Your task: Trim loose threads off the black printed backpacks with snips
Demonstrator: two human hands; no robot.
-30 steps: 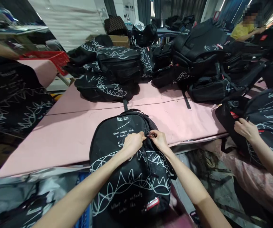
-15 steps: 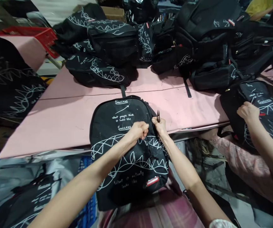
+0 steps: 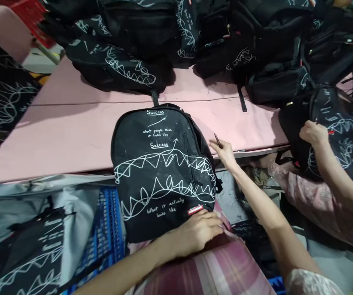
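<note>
A black backpack (image 3: 160, 180) with white lettering and scribbled lines leans from my lap against the table edge, front panel up. My left hand (image 3: 201, 231) lies over its lower right edge, just below the red label (image 3: 195, 209). Its fingers are stretched out and fairly flat, with nothing seen in them. To the right of the backpack, apart from it, my right hand (image 3: 225, 154) is closed on small dark thread snips (image 3: 217, 140), their points sticking up and left past the fingers.
Several black backpacks (image 3: 133, 37) are heaped along the far side of the pink table (image 3: 80, 135). On the right, a co-worker's hand (image 3: 314, 133) holds another backpack (image 3: 345, 139). A blue crate (image 3: 98, 229) and a printed black bag (image 3: 28, 250) stand at lower left.
My left hand has moved from the front panel's upper right down to the bottom edge. My right hand has come away rightward from the backpack's side, still holding the snips. The view has tilted down.
</note>
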